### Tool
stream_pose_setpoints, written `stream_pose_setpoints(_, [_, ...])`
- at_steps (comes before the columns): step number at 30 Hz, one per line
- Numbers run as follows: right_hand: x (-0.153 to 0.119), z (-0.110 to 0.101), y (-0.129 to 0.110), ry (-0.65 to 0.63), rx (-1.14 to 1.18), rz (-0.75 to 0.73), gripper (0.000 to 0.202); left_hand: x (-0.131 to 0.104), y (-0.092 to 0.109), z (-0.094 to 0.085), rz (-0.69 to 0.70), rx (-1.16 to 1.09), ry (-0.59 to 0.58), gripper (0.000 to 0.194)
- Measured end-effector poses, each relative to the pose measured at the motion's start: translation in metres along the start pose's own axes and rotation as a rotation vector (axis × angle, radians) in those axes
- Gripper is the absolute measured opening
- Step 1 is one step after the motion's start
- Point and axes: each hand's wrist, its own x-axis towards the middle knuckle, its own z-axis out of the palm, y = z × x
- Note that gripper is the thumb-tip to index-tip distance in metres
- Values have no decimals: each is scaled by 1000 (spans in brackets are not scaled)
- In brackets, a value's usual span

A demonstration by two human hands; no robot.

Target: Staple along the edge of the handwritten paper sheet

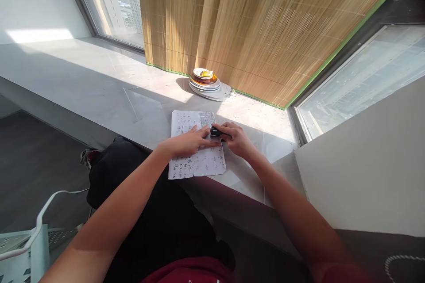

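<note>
White sheets of paper (212, 166) covered in handwriting lie on the window ledge, with a dark printed or densely written patch near the top. My left hand (189, 141) rests flat on them, fingers stretched to the right. At the right edge of the paper, my right hand (237, 138) is closed around a small black stapler (215, 131). Its rounded front end points left and lies close to my left fingertips. The stapler's underside and how it meets the paper edge are partly hidden by my fingers.
Behind the paper, a stack of plates (204, 85) stands by a bamboo blind (232, 31). A white wall (365, 163) borders the ledge (99, 79) on the right. Below left are a black object (113, 168) and a white cable (40, 216).
</note>
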Motion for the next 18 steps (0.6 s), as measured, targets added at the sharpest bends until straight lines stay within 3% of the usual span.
stream_pose_setpoints(18, [2,-1,-9,-66,-91,56,58,0,-5,5,43,-1,75,82])
